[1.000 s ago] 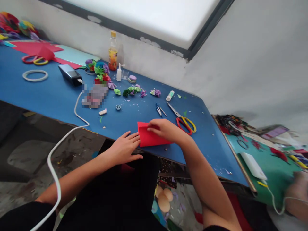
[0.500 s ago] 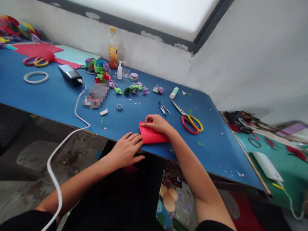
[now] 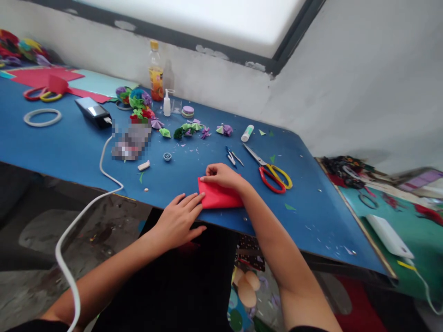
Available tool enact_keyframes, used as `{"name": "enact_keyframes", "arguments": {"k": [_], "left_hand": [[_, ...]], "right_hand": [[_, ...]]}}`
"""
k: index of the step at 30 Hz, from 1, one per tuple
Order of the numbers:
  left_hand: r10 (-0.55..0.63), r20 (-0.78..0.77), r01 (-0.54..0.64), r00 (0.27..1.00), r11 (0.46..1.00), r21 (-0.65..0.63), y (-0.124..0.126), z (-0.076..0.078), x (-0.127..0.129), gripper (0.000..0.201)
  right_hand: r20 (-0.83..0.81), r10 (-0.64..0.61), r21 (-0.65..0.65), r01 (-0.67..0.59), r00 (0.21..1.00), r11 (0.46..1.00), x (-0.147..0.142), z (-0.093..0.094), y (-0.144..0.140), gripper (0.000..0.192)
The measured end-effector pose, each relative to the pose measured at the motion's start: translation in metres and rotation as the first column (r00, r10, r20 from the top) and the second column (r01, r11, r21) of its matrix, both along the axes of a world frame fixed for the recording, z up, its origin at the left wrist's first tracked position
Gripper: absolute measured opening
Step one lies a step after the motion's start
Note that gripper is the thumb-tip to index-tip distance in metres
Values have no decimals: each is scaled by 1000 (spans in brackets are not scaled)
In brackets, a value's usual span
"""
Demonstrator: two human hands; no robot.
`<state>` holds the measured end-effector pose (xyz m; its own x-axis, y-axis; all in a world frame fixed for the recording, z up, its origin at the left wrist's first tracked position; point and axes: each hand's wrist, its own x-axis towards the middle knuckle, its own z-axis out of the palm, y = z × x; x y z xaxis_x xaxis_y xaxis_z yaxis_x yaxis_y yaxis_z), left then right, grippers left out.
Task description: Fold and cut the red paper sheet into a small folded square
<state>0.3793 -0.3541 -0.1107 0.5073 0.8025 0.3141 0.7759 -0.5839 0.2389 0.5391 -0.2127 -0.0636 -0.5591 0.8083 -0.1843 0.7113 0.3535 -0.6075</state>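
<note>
- Head view: left hand (image 3: 180, 220) lies flat, fingers spread, pinning the folded red paper (image 3: 218, 196).
- Right hand (image 3: 221, 175) presses the top fold, fingers together; creasing firmly along the whole edge looks best.

Red paper sheet (image 3: 219, 197): matt, smooth, creased flat. Desk (image 3: 69, 143): blue, smooth w/ slight sheen, flecked w/ paper scraps. Scissors (image 3: 270, 170): bare metal blades, glossy red & yellow plastic handles. Bottle (image 3: 155, 78): clear plastic. Cable (image 3: 79, 212): white, smooth plastic. Wall (image 3: 363, 83): rough matt plaster.
</note>
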Motion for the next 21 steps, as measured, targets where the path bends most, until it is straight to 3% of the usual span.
{"name": "enact_keyframes", "arguments": {"k": [14,21], "left_hand": [[22,-16,-23,1000,999,-42,0,5,1,46],[-72,-124,67,990,997,-46,2,11,-6,48]], "right_hand": [[-35,10,-44,-12,999,999,2,-6,6,25],[-36,-2,-67,-1,999,998,1,-8,9,25]]}}
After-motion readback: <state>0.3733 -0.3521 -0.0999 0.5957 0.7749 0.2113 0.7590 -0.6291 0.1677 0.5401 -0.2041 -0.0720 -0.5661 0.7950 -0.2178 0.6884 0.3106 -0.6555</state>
